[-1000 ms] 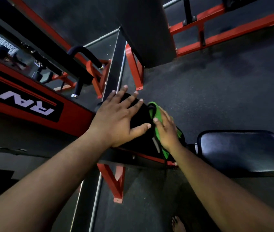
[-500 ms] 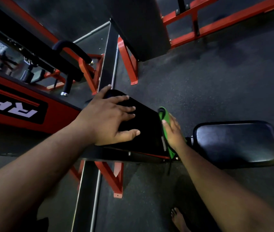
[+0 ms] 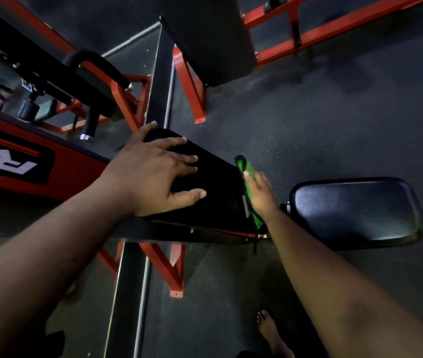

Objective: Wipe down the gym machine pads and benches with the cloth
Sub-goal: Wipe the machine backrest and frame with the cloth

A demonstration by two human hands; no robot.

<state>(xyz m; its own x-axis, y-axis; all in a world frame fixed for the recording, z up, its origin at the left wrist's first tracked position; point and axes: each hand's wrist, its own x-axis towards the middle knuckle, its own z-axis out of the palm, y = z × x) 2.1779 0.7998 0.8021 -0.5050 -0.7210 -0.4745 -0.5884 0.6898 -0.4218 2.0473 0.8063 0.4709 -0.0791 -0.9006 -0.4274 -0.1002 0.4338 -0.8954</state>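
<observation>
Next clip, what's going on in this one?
A person is wiping a gym machine. The left hand rests flat, fingers spread, on top of a black pad, steadying it. The right hand presses a green cloth against the pad's right side face. A second black pad, the seat, sits just to the right, untouched by either hand. The machine's red frame stands on a dark floor, and a bare foot shows at the bottom.

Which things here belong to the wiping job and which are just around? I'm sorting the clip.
In the job: green cloth, black pad, seat pad, right hand, left hand.
Just around: red frame, black handle, floor.
</observation>
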